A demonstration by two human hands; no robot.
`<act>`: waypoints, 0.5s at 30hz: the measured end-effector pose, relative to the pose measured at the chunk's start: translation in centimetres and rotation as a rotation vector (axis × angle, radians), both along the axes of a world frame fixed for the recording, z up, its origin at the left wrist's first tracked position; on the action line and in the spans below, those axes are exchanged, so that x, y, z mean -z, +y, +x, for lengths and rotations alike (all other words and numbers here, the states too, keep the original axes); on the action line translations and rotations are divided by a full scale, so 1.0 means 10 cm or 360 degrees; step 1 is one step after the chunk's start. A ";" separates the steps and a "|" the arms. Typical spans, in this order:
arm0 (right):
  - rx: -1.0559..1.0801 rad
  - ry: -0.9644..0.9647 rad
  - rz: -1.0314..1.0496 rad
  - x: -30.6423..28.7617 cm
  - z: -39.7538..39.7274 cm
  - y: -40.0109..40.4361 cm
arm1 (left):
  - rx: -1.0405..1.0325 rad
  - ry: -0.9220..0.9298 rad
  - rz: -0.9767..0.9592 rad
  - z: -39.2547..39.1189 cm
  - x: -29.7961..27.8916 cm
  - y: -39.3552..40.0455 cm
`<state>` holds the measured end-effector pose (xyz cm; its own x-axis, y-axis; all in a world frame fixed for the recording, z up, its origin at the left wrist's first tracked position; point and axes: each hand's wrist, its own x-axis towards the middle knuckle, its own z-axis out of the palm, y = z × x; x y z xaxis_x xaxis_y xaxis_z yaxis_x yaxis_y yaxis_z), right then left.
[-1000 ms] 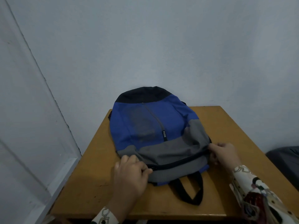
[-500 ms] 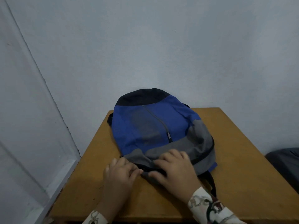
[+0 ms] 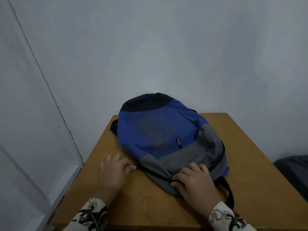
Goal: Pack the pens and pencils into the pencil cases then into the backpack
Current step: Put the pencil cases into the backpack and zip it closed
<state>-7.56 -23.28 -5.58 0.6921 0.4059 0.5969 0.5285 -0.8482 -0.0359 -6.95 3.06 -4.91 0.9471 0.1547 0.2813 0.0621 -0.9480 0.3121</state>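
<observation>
A blue, grey and black backpack (image 3: 160,130) lies flat on the wooden table (image 3: 250,164), front side up, with its dark zipper line running round the grey lower part. My right hand (image 3: 195,182) rests on the near grey edge, with thumb and curled fingers pinching the fabric at the zipper line. My left hand (image 3: 113,172) lies flat on the table just left of the bag, fingertips touching its edge. No pens, pencils or pencil cases are in view.
A black strap (image 3: 230,194) loops out from under the bag toward the near right table edge. The table stands in a corner of pale walls. A dark grey object (image 3: 293,170) sits past the table's right side.
My right hand swept from the right end of the zipper line to the near middle of the bag. My left hand slid left off the bag onto the table.
</observation>
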 end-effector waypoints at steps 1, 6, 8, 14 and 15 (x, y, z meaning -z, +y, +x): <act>-0.0004 0.0016 -0.0003 0.01 0.00 -0.02 | 0.0064 0.0040 0.0027 0.02 -0.04 -0.02; 0.0027 0.0085 0.0003 0.04 0.01 -0.17 | 0.0154 -0.0415 -0.0176 0.23 -0.36 0.05; 0.0038 0.0091 0.0000 0.03 0.02 -0.26 | 0.0214 -0.0411 -0.0010 0.46 -0.41 0.16; 0.0172 0.0193 0.0010 -0.06 0.03 -0.54 | 0.0410 0.0191 0.0699 0.95 -0.44 0.28; 0.0204 0.0199 0.0020 -0.06 0.06 -0.61 | 0.0409 0.0249 0.0781 0.97 -0.44 0.27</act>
